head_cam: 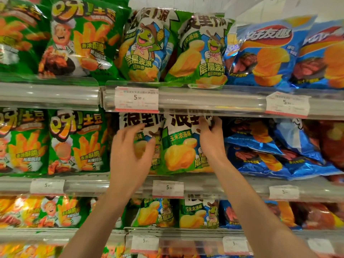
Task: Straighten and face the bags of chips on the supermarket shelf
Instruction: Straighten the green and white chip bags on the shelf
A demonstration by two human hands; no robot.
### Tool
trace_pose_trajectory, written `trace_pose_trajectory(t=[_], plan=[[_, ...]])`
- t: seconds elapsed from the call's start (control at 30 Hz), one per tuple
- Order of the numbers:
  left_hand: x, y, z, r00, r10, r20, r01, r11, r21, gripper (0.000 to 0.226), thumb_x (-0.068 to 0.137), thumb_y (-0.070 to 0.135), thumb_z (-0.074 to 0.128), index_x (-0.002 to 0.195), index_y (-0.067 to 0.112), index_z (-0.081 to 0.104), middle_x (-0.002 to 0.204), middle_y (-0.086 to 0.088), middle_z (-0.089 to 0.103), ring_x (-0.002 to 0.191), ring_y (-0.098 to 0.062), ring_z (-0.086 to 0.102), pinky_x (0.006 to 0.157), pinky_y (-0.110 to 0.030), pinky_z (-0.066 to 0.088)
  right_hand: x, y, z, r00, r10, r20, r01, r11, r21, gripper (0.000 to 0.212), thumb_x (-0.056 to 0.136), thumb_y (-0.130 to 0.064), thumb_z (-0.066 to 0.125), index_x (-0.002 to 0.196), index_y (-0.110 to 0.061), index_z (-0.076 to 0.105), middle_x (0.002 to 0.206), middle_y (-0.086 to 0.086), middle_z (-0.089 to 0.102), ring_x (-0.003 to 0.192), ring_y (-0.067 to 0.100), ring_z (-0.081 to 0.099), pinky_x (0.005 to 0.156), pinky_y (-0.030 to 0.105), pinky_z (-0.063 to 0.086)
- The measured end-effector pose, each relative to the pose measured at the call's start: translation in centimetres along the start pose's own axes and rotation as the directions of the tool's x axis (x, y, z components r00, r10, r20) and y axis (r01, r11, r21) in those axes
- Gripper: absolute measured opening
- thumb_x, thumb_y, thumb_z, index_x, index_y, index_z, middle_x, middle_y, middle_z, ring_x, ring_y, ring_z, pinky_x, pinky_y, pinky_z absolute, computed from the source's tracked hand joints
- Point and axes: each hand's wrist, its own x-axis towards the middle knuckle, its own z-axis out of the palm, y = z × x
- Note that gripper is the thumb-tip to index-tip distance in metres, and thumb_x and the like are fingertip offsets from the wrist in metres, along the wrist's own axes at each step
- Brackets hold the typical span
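Two green and white chip bags with a cartoon turtle stand side by side on the middle shelf. My left hand (130, 151) lies spread over the front of the left turtle bag (147, 127), fingers slightly bent and touching it. My right hand (211, 136) grips the upper right corner of the right turtle bag (178, 151), fingers curled round its top edge just under the shelf rail above. Both bags face forward and stand roughly upright.
Green fries bags (76, 144) stand to the left. Blue chip bags (270, 153) lie tumbled and slanted to the right on the same shelf. A clear price rail with tags (136, 99) runs just above my hands. More bags fill the shelves above and below.
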Motion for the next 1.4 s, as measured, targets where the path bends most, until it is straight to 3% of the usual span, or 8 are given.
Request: trace_pose_trajectory(t=[0.1, 0.27, 0.43, 0.7, 0.93, 1.03, 1.23, 1.4], plan=[[0.4, -2.1, -0.3, 0.996, -0.022, -0.089, 0.030, 0.996, 0.083, 0.056, 0.087, 0.042, 0.063, 0.137, 0.018, 0.057, 0.145, -0.012, 0.043, 0.136, -0.027, 0.036, 0.111, -0.043, 0.034, 0.9, 1.0, 0.8, 0.996, -0.085, -0.014, 0.082, 0.982, -0.171, 0.042, 0.105, -0.033, 0.045, 0.143, -0.016, 0.042, 0.131, 0.002, 0.053, 0.126, 0.025, 0.051, 0.094, 0.026, 0.037], [0.0, -4.5, 0.5, 0.985, -0.151, 0.085, 0.144, 0.986, 0.090, 0.078, 0.088, 0.064, 0.059, 0.154, 0.035, 0.029, 0.165, -0.008, 0.013, 0.152, -0.028, 0.014, 0.119, -0.050, 0.024, -1.3, 2.4, 0.9, 0.957, -0.286, -0.050, 0.239, 0.873, -0.424, 0.071, 0.100, -0.054, 0.038, 0.156, -0.013, 0.023, 0.161, 0.015, 0.022, 0.148, 0.032, 0.024, 0.120, 0.049, 0.025], [-0.5, -5.3, 1.7, 0.979, -0.157, 0.131, 0.148, 0.986, 0.075, 0.086, 0.088, 0.065, 0.057, 0.157, 0.046, 0.009, 0.165, -0.004, 0.014, 0.151, -0.027, 0.021, 0.116, -0.048, 0.032, -5.5, 4.3, 1.7, 0.949, -0.292, 0.116, 0.306, 0.772, -0.558, 0.101, 0.082, -0.086, 0.037, 0.158, -0.033, -0.001, 0.167, -0.004, -0.009, 0.154, 0.024, 0.005, 0.120, 0.047, 0.017], [0.0, -5.5, 2.4, 0.979, -0.106, 0.173, 0.100, 0.994, 0.047, 0.085, 0.090, 0.059, 0.058, 0.158, 0.044, 0.009, 0.160, -0.003, 0.021, 0.146, -0.025, 0.030, 0.107, -0.034, 0.033, -3.3, 5.2, 1.4, 0.944, -0.317, 0.089, 0.307, 0.748, -0.588, 0.101, 0.084, -0.079, 0.039, 0.160, -0.022, 0.005, 0.167, 0.008, -0.003, 0.154, 0.027, 0.004, 0.122, 0.052, 0.019], [0.0, -5.9, 2.6, 0.968, -0.133, 0.211, 0.110, 0.987, 0.120, 0.083, 0.089, 0.073, 0.046, 0.156, 0.049, 0.003, 0.164, -0.009, 0.013, 0.147, -0.033, 0.029, 0.113, -0.051, 0.036, -4.0, 5.8, 1.7, 0.952, -0.266, 0.152, 0.295, 0.663, -0.688, 0.102, 0.088, -0.082, 0.028, 0.159, -0.021, -0.011, 0.168, 0.005, -0.015, 0.154, 0.021, -0.013, 0.125, 0.048, 0.001], [0.4, -5.8, 2.1, 0.949, -0.147, 0.279, 0.128, 0.988, 0.085, 0.084, 0.089, 0.070, 0.050, 0.156, 0.049, 0.003, 0.165, -0.008, 0.010, 0.152, -0.030, 0.019, 0.118, -0.050, 0.029, -3.8, 5.0, 1.0, 0.960, -0.194, 0.200, 0.278, 0.736, -0.618, 0.106, 0.083, -0.083, 0.037, 0.159, -0.026, -0.010, 0.167, -0.003, -0.017, 0.152, 0.014, -0.019, 0.125, 0.046, -0.005], [0.6, -6.2, -0.9, 0.925, -0.096, 0.367, 0.099, 0.995, 0.011, 0.078, 0.091, 0.059, 0.057, 0.156, 0.047, 0.017, 0.165, 0.002, 0.015, 0.153, -0.017, 0.014, 0.121, -0.045, 0.026, -5.6, 3.8, -1.1, 0.979, -0.083, 0.186, 0.157, 0.888, -0.432, 0.086, 0.086, -0.063, 0.061, 0.157, -0.046, 0.015, 0.166, -0.020, -0.009, 0.153, 0.007, 0.005, 0.122, 0.037, 0.020], [-0.3, -6.8, -3.6, 0.956, -0.035, 0.290, 0.040, 0.999, -0.010, 0.064, 0.092, 0.049, 0.062, 0.150, 0.032, 0.040, 0.149, 0.006, 0.039, 0.137, -0.011, 0.040, 0.111, -0.037, 0.040, -8.7, 3.4, -1.9, 0.992, -0.071, 0.107, 0.112, 0.889, -0.444, 0.065, 0.090, -0.051, 0.062, 0.150, -0.038, 0.039, 0.164, -0.014, 0.020, 0.147, 0.005, 0.024, 0.118, 0.033, 0.027]])
